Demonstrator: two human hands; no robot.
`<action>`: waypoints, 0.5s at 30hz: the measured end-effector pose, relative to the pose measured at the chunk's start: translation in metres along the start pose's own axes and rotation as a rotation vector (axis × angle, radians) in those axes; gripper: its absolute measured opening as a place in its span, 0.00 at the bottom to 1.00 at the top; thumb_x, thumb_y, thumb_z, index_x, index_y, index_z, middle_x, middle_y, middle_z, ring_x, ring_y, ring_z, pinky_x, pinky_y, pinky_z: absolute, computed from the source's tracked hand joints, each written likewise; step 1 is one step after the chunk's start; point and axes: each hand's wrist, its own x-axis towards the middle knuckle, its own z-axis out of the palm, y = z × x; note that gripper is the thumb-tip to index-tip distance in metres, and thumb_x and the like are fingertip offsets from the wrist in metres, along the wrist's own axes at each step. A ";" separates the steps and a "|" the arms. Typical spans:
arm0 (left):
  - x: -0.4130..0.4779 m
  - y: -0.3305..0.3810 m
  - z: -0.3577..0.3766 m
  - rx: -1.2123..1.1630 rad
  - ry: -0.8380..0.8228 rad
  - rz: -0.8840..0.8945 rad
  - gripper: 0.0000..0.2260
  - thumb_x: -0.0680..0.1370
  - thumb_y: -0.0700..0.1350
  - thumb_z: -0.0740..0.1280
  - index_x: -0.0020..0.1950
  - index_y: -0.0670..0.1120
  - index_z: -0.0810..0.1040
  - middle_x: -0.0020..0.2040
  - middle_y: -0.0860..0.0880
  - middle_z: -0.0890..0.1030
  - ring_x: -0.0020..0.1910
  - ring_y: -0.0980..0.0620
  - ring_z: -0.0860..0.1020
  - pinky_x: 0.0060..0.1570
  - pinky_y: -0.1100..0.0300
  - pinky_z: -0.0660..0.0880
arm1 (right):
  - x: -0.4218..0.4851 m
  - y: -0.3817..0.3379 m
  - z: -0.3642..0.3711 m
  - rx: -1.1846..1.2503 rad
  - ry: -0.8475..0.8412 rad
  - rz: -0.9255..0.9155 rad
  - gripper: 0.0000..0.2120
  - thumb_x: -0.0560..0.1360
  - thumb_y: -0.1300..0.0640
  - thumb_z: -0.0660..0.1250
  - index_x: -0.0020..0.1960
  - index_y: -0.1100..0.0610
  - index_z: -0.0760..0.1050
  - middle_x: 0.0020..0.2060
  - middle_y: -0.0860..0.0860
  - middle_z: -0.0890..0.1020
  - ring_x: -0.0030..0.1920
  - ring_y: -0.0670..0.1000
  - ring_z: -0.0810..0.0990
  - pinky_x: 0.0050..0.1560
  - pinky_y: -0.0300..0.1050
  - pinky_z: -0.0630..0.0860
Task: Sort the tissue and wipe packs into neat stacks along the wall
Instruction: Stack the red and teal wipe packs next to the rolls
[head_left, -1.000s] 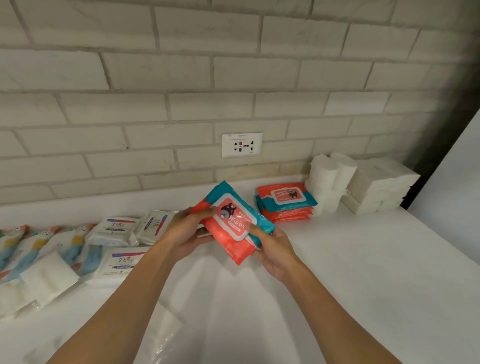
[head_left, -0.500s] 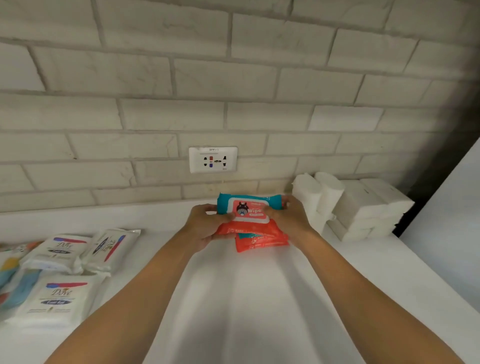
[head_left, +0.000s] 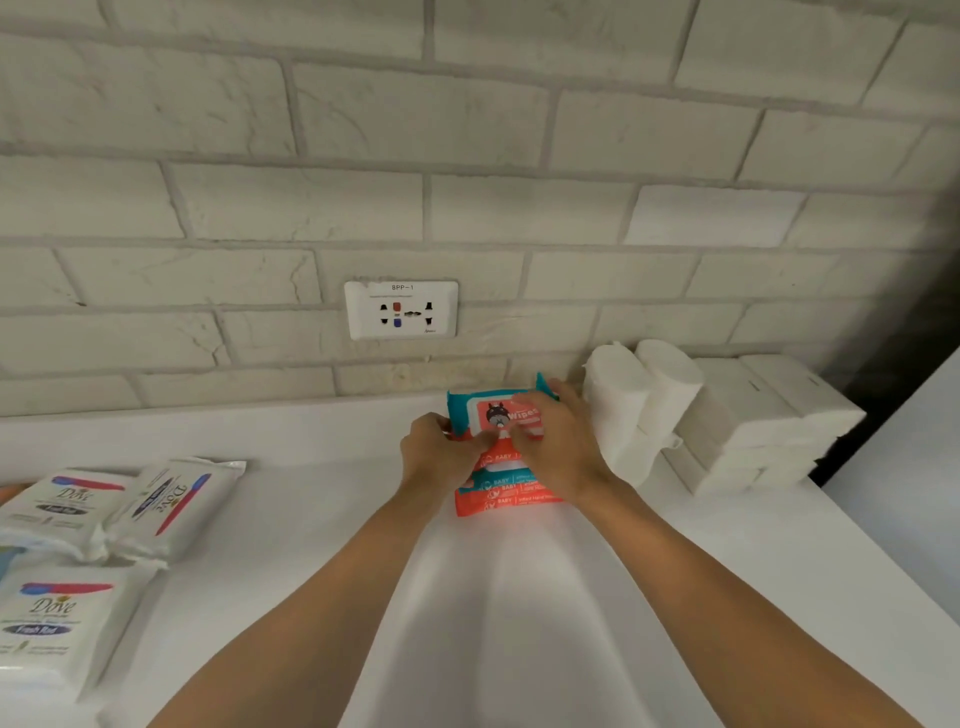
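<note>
The right hand (head_left: 558, 447) lies palm-down across the top wipes pack (head_left: 491, 415), fingers fairly straight and spread, the tips reaching its far right corner; the left hand (head_left: 441, 457) holds the pack's left end, thumb on the top face and fingers seemingly curled round the edge, though blur makes that hard to confirm. The pack lies flat with its label up and the print reading upright to the wearer, its long axis running left to right, parallel to the brick wall (head_left: 519, 218). It sits on the stack of wipes packs (head_left: 506, 493), whose red and teal front edges show beneath the wrists, on the white counter (head_left: 519, 597) below the wall socket (head_left: 401, 310). Just right of the stack stand two white tissue rolls (head_left: 618, 395), then piled white tissue packs (head_left: 753, 415); three Dove packs (head_left: 67, 499) lie well apart to the left. A second ago the pack was held tilted in mid-air, short of the stack; half a second ago both hands gripped its ends over the stack
</note>
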 end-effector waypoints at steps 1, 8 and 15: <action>-0.001 0.000 0.001 0.061 0.015 0.024 0.19 0.71 0.57 0.75 0.50 0.47 0.73 0.45 0.50 0.80 0.35 0.52 0.82 0.31 0.62 0.78 | -0.002 0.001 0.002 -0.019 0.013 -0.010 0.18 0.79 0.51 0.64 0.69 0.51 0.73 0.75 0.52 0.64 0.75 0.54 0.61 0.75 0.50 0.60; -0.006 -0.001 0.015 0.193 0.019 0.060 0.20 0.73 0.61 0.70 0.56 0.48 0.75 0.49 0.51 0.82 0.40 0.52 0.79 0.36 0.63 0.74 | -0.019 0.005 0.011 -0.037 0.100 -0.114 0.16 0.80 0.50 0.61 0.66 0.51 0.76 0.68 0.49 0.74 0.72 0.50 0.66 0.75 0.47 0.62; -0.013 -0.010 0.018 0.105 0.071 0.069 0.23 0.70 0.65 0.66 0.56 0.54 0.65 0.56 0.50 0.75 0.55 0.46 0.78 0.56 0.47 0.78 | -0.023 0.017 0.019 -0.066 0.029 -0.124 0.17 0.81 0.48 0.58 0.69 0.46 0.71 0.72 0.45 0.69 0.76 0.48 0.59 0.75 0.49 0.60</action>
